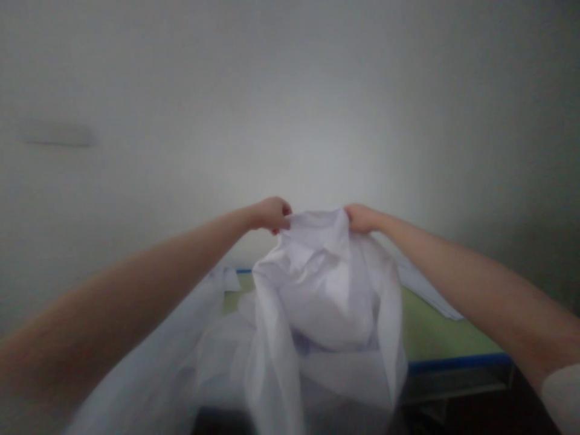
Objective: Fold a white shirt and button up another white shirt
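A white shirt (326, 296) hangs in front of me, held up by its top edge. My left hand (273, 214) is closed on the top left corner of the cloth, with the fingers curled inward. At the top right corner, my right hand (361, 218) pinches the fabric, and its fingertips are partly hidden behind it. Between the two hands the edge is stretched fairly straight. Below, the cloth falls in loose folds, with long sleeve-like parts down both sides. Its lower end is blurred.
Behind the shirt stands a table with a green top (446, 335) and a blue edge (460, 362). Folded white cloth (428, 289) lies on its right side. More white fabric (181, 344) spreads at the lower left. A pale wall (290, 109) rises behind.
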{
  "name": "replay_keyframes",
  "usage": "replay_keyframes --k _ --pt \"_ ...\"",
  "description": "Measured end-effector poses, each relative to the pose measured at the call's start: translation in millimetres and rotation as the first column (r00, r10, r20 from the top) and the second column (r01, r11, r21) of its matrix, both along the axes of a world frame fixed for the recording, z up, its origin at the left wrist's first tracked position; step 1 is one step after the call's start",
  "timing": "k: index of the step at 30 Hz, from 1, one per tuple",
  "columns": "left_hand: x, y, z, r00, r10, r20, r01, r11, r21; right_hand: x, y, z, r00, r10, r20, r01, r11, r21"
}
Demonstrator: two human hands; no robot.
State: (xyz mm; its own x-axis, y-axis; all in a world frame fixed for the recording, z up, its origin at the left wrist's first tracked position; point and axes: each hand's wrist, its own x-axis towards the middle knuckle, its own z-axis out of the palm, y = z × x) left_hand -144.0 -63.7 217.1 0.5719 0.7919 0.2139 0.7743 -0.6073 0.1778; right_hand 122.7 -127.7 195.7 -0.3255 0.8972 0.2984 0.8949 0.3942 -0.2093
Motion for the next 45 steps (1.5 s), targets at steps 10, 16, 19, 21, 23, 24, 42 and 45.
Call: replay_keyframes --k 10,16,19,21,23,24,42,45 --pt "3.8 12.7 8.8 0.951 0.087 0.297 -0.035 0.984 -0.177 -19.5 -20.7 -9.0 0.809 0.296 -0.508 -0.456 0.862 -0.224" --pt "3.9 1.8 10.3 0.955 0.014 0.297 -0.041 0.996 0.084 -28.6 -9.6 -3.1 0.951 0.000 -0.310 0.010 0.999 0.030" --pt "1.7 -2.1 5.5 0.924 -0.062 0.377 -0.017 0.979 0.201 -23.5 -5.9 5.9 0.959 -0.084 -0.272 0.131 0.979 0.158" --pt "1.5 -4.8 2.8 0.901 -0.078 0.428 -0.043 0.963 0.267 -21.2 -7.3 11.3 0.954 -0.121 -0.273 0.181 0.962 0.203" --pt "1.2 -8.1 2.7 0.895 -0.088 0.438 -0.056 0.950 0.306 -20.0 -10.6 15.3 0.951 -0.128 -0.280 0.193 0.957 0.215" --pt "0.6 -9.9 3.9 0.899 -0.103 0.426 -0.041 0.948 0.315 -19.4 -12.4 16.7 0.951 -0.122 -0.283 0.186 0.959 0.212" --pt "25.3 -21.0 -13.9 0.968 0.083 0.238 -0.035 0.979 -0.199 -36.1 -3.0 5.2 0.802 -0.295 -0.520 0.292 0.952 -0.090" --pt "41.2 -41.3 -20.3 0.906 0.058 0.419 0.276 0.668 -0.691 -63.6 0.9 1.5 0.694 -0.178 -0.697 0.137 0.984 -0.115"
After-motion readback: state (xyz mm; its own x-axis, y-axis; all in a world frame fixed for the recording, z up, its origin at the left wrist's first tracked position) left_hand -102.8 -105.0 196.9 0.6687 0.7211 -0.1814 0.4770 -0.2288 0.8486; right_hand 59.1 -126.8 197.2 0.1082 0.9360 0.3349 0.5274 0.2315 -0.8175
